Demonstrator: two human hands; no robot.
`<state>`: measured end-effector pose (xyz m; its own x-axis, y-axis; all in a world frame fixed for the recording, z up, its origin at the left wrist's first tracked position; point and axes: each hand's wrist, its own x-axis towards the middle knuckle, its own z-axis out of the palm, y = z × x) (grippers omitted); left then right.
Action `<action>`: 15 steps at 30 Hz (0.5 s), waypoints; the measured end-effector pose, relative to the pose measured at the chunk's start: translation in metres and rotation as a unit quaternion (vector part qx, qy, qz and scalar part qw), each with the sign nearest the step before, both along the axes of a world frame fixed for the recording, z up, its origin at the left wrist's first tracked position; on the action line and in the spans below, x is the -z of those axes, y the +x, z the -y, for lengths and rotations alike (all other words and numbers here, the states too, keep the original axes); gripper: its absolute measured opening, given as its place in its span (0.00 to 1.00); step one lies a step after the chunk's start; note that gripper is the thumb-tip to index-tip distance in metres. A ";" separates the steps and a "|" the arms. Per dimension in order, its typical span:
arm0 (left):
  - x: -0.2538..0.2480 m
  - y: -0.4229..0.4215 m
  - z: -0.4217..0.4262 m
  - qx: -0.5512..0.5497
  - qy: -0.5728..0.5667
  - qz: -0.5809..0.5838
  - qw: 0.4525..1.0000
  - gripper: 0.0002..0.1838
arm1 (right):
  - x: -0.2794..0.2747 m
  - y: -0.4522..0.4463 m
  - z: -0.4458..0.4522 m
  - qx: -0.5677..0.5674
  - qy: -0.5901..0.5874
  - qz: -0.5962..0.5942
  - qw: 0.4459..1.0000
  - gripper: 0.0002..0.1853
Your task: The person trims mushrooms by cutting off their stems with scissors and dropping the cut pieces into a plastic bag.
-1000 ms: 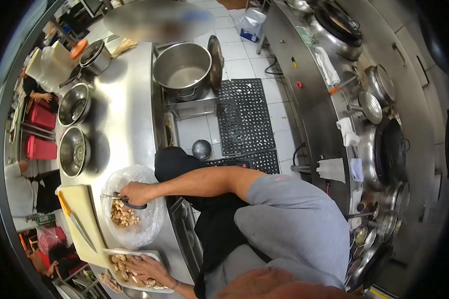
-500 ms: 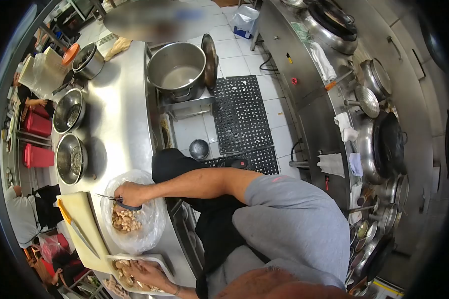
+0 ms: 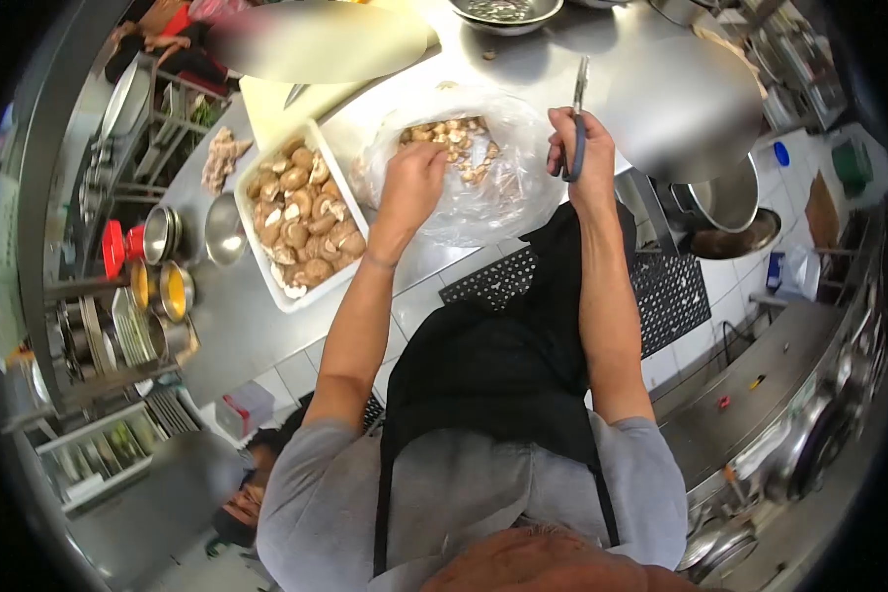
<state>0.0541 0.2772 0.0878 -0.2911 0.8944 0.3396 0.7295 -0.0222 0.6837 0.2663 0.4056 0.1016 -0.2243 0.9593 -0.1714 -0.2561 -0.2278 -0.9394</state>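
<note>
In my right hand [image 3: 587, 163] is a pair of scissors [image 3: 576, 148] with dark handles, blades pointing away from me, held beside the right rim of a clear plastic bag [image 3: 508, 202]. Small mushroom pieces [image 3: 454, 138] lie in the bag. My left hand [image 3: 414, 187] is over the bag's left part, fingers curled together; whatever they may hold is hidden. Left of that hand stands a white tray [image 3: 343, 288] full of brown mushrooms [image 3: 306, 212], some showing pale undersides.
Behind the tray lies a pale cutting board [image 3: 266, 104], partly blurred out. A metal bowl [image 3: 225, 227] sits left of the tray, and another bowl [image 3: 508, 12] is at the far edge. A large pot [image 3: 725, 202] stands right of the steel table. Another person [image 3: 252, 483] is at lower left.
The view has swung round toward the tray. My left hand has left the mushrooms in the tray and come over the bag. My right hand, still holding the scissors, is at the bag's right side.
</note>
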 end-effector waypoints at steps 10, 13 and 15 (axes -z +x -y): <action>0.086 0.041 -0.064 0.062 -0.037 -0.109 0.991 0.08 | 0.004 -0.012 0.004 -0.041 0.009 0.029 0.999 0.14; 0.084 0.043 -0.060 0.107 -0.044 -0.101 0.988 0.09 | 0.003 -0.011 0.001 -0.038 0.009 0.036 0.999 0.14; 0.085 0.048 -0.047 0.118 -0.073 -0.124 0.983 0.09 | 0.002 -0.011 0.003 -0.043 0.007 0.036 0.998 0.15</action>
<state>0.1021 0.3243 0.0031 0.0064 0.9713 0.2377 0.8602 -0.1266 0.4939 0.2556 0.4025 0.0993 -0.2930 0.9397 -0.1764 -0.1689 -0.2325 -0.9578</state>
